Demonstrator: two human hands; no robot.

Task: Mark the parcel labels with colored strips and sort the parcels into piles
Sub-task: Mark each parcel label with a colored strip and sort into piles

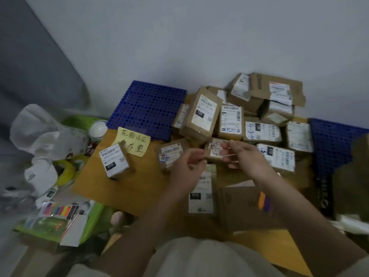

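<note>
Hands over board | my left hand [190, 166] and right hand [244, 154] curl fingers on a small parcel [214, 149], pinching its ends above the wooden board [127, 184] | pile of parcels [249, 110] behind | yellow note [133, 143] left

A white plastic bag [43, 130] lies crumpled at the left beside green tape rolls [65, 170], near a blue perforated mat [147, 108]

yellow note [133, 141]: 花园小区 | leaning parcel [201, 114]: 122 | front parcel [200, 193]: 010
</note>
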